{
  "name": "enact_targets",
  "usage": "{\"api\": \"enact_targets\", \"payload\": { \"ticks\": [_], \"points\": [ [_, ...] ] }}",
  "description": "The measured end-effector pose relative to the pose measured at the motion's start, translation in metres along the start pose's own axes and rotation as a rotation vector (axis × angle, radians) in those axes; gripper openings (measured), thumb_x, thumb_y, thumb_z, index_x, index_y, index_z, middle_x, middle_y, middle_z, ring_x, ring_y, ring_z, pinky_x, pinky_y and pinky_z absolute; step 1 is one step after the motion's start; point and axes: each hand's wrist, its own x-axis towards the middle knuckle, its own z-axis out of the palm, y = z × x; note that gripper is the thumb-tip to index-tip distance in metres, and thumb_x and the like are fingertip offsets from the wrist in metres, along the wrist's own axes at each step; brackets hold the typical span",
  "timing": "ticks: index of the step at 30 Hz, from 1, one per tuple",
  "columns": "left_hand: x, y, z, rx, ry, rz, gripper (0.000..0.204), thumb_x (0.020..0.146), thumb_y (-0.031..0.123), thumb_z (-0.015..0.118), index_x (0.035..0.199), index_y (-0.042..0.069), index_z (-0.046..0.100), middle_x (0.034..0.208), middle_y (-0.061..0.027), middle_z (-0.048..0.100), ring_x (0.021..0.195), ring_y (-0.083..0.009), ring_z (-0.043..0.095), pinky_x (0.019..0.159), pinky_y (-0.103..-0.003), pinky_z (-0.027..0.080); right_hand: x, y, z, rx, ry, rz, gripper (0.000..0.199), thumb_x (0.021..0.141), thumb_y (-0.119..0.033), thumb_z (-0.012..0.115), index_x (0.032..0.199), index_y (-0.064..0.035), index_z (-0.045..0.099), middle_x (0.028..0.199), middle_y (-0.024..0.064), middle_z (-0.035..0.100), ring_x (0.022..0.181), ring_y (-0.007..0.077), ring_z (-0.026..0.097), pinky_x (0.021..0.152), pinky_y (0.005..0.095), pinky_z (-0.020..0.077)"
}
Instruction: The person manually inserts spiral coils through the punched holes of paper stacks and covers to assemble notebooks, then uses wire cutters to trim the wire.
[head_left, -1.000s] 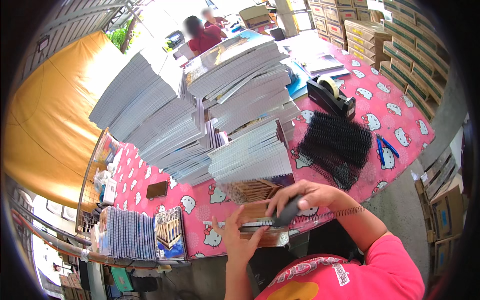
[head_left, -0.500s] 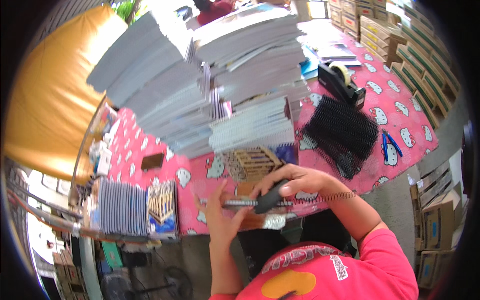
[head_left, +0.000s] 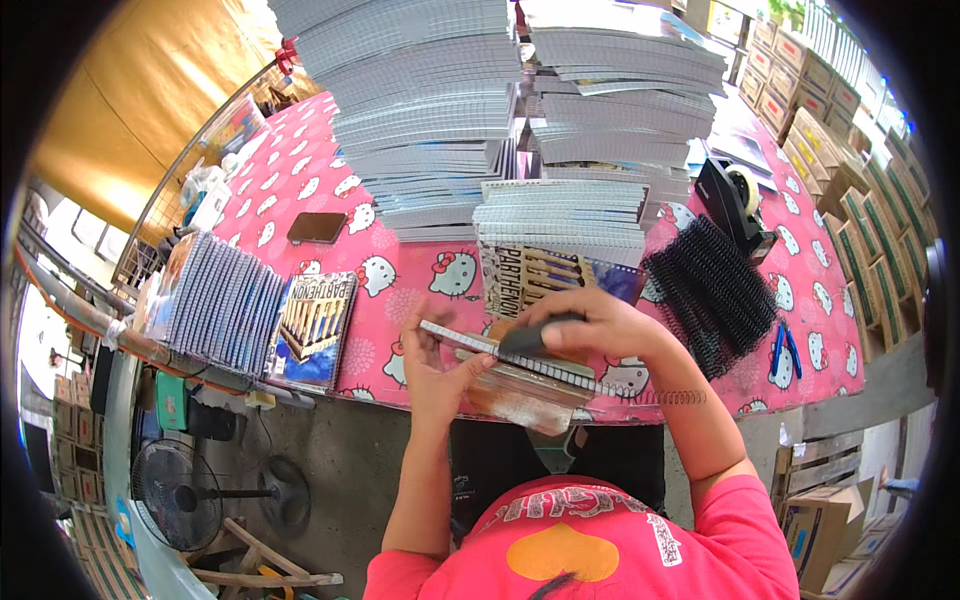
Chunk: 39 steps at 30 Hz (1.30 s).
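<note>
Near the table's front edge, my left hand (head_left: 436, 372) grips the left end of a notebook (head_left: 455, 338) held edge-up, its thumb along the near side. My right hand (head_left: 592, 322) is closed round a dark, rounded pad (head_left: 520, 342) that rests on the notebook's spine. A thin dark spiral coil (head_left: 665, 397) runs along the spine and sticks out past its right end, below my right forearm. Under the notebook lies a board in shiny clear wrap (head_left: 530, 402). Just beyond my hands a notebook with a temple cover (head_left: 545, 280) lies flat.
Tall stacks of punched pages (head_left: 425, 100) rise at the back. Black coils (head_left: 710, 290), a tape dispenser (head_left: 735, 200) and blue pliers (head_left: 785, 352) lie to the right. Bound notebooks (head_left: 215, 305) stand at the left, near a brown phone-like slab (head_left: 316, 228). A fan (head_left: 180, 495) stands below.
The head view has shifted, so the table's things sit differently in it. The notebook now slants more, its left end higher. My right hand still holds the pad on the spine.
</note>
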Motion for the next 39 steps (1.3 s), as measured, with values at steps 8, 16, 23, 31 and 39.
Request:
{"api": "enact_targets", "payload": {
  "ticks": [8,16,23,31,39],
  "points": [
    [-0.006,-0.008,0.002,-0.467,0.064,-0.228,0.061,0.076,-0.007,0.069,0.132,-0.005,0.044,0.116,-0.0106,0.054,0.104,-0.0154,0.053,0.090,-0.027,0.044,0.008,0.012,0.000,-0.114,0.036,0.082,0.041,0.086,-0.031,0.062,0.110,0.0029,0.062,0.112,0.0101,0.064,0.104,0.0182,0.056,0.094,0.0318,0.0412],
    [-0.004,-0.017,-0.007,-0.542,0.071,-0.251,0.055,0.080,-0.005,0.067,0.131,-0.006,0.046,0.102,-0.0052,0.058,0.094,-0.0111,0.054,0.084,-0.025,0.045,0.031,0.005,0.012,0.099,-0.025,-0.070,0.048,0.088,-0.041,0.056,0.112,0.0000,0.063,0.108,0.0129,0.064,0.093,0.0187,0.059,0.084,0.0305,0.0450],
    [0.001,-0.018,-0.009,-0.513,0.084,-0.282,0.043,0.087,0.002,0.063,0.128,-0.005,0.052,0.107,-0.0047,0.060,0.093,-0.0101,0.055,0.086,-0.025,0.043,0.046,0.005,0.012,0.008,-0.028,0.086,0.064,0.084,-0.053,0.057,0.113,0.0052,0.060,0.108,0.0131,0.064,0.099,0.0189,0.059,0.088,0.0310,0.0459],
    [0.000,-0.016,-0.011,-0.515,0.057,-0.271,0.040,0.089,0.004,0.062,0.127,-0.004,0.053,0.112,-0.0051,0.059,0.097,-0.0098,0.054,0.088,-0.025,0.042,0.047,0.015,0.020,0.102,-0.067,-0.011,0.053,0.091,-0.040,0.053,0.122,0.0026,0.055,0.115,0.0132,0.061,0.107,0.0186,0.055,0.094,0.0321,0.0413],
    [0.005,-0.016,-0.008,-0.495,-0.016,-0.255,0.034,0.088,0.006,0.063,0.122,-0.001,0.059,0.106,-0.0020,0.060,0.089,-0.0079,0.054,0.083,-0.022,0.043,0.031,0.025,-0.001,-0.436,0.055,-0.027,0.043,0.089,-0.037,0.059,0.113,-0.0020,0.060,0.111,0.0152,0.063,0.099,0.0276,0.060,0.088,0.0345,0.0450]
  ]
}}
